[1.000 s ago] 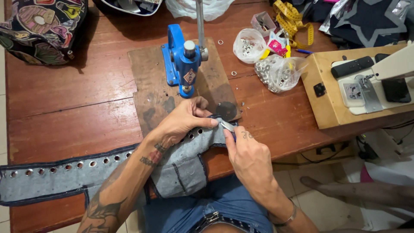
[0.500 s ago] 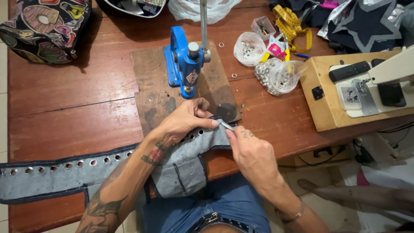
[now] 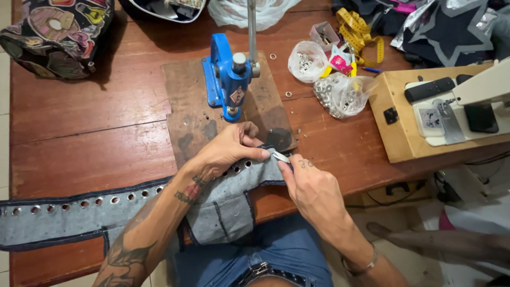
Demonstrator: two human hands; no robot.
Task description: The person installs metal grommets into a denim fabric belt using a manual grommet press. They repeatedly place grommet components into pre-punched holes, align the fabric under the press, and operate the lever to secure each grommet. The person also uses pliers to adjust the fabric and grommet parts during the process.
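Note:
A grey denim strip [image 3: 79,212] with a row of metal eyelets lies across the wooden table [image 3: 95,138] and hangs over its front edge. My left hand [image 3: 228,151] pinches the strip's right end against a wooden board [image 3: 186,106]. My right hand [image 3: 311,186] holds a small metal tool [image 3: 280,157] at the same end of the fabric, fingertips touching my left hand's. Just behind both hands a blue hand press [image 3: 229,79] stands on the board.
Clear bags of metal eyelets [image 3: 340,93] and a yellow tape measure [image 3: 361,37] lie right of the press. A sewing machine on a wooden base [image 3: 451,106] stands at the right. A patterned bag [image 3: 58,32] sits at the back left. Another person's foot [image 3: 425,242] is on the floor.
Both hands stay at the strip's end with only small finger shifts. The view has shifted slightly.

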